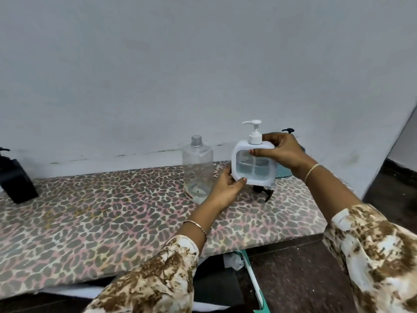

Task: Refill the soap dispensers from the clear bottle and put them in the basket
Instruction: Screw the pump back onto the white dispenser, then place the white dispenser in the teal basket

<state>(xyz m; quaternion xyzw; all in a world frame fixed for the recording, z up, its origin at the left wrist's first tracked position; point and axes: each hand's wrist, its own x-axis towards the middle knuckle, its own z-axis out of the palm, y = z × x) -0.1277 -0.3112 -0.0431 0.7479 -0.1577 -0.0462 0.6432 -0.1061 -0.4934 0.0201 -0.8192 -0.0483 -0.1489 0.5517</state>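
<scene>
I hold a white square soap dispenser [254, 165] with a clear window and a white pump above the leopard-print surface [112, 218]. It is partly filled with clear liquid. My left hand [225, 188] grips its lower left corner. My right hand [279, 152] grips its top right by the pump collar. The clear bottle [198, 170] stands uncapped and nearly empty just left of the dispenser. A black pump head [265, 192] lies on the surface under the dispenser. The teal basket [283, 171] shows behind my right wrist, with a black pump top [288, 130] above it.
A black dispenser [15, 179] stands at the far left edge of the surface. A grey wall runs close behind. The surface's front edge drops to a dark floor at right, where a teal-and-white strip [252, 279] lies.
</scene>
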